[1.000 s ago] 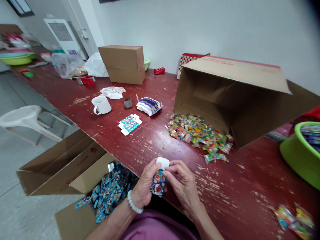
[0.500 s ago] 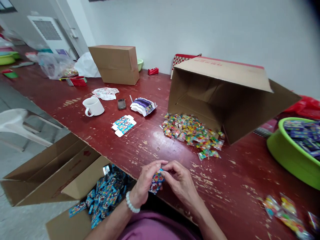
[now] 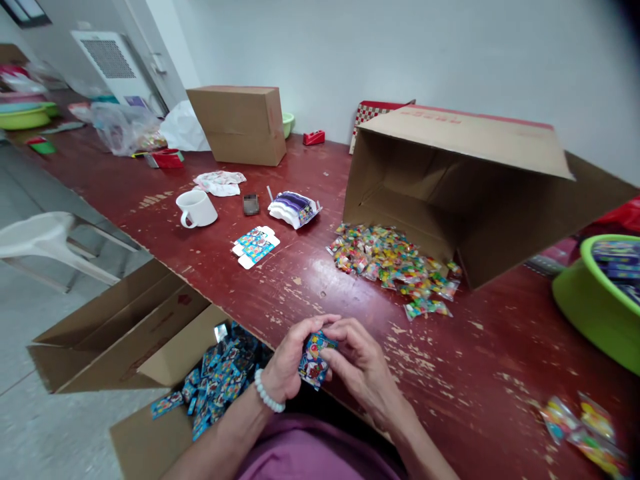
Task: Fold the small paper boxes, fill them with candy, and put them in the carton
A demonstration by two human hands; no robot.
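Both hands hold one small blue printed box (image 3: 315,358) at the near edge of the red-brown table (image 3: 310,280). My left hand (image 3: 290,357), with a white bead bracelet at the wrist, wraps the box from the left. My right hand (image 3: 357,360) pinches its top right corner. The box's white flap is closed. Below left, an open carton (image 3: 165,373) on the floor holds several similar blue boxes (image 3: 220,383). A flat unfolded box blank (image 3: 256,245) lies further out on the table.
A large carton on its side (image 3: 465,193) spills small colourful candy packets (image 3: 395,263). A green basin (image 3: 600,307) sits at right; more packets (image 3: 585,430) lie near right. A white mug (image 3: 196,208), phone (image 3: 251,204), stack of blanks (image 3: 294,209), closed carton (image 3: 243,125) and white plastic chair (image 3: 45,237) stand around.
The white flap that stood open on the small box a second ago has been folded shut. Both hands stay on the box at the table's edge; the view shifted slightly.
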